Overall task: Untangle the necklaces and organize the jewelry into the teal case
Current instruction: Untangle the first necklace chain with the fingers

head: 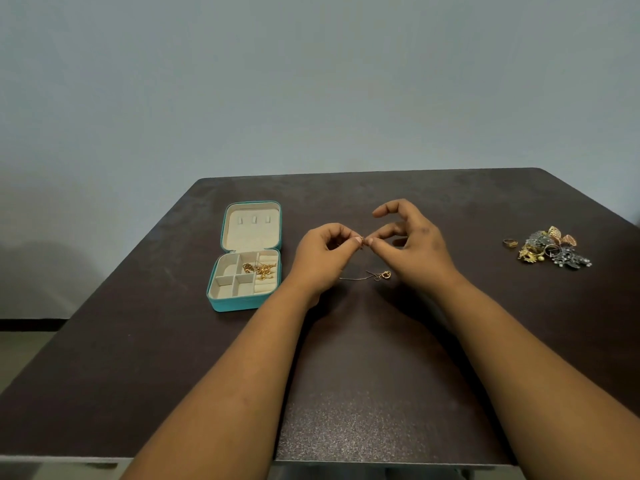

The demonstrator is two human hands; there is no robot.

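Pinching a fine gold necklace (367, 276) at one small point, our left hand (323, 258) and right hand (412, 245) meet above the table (381, 393); its pendant end trails below. Pulling hard could tighten a knot or snap the chain, we judge. The open teal case (247, 256) sits left. We read no writing.

Matt dark speckled table (363, 393), cream velvety-lined teal case (242, 303), shiny gold chain (360, 277)
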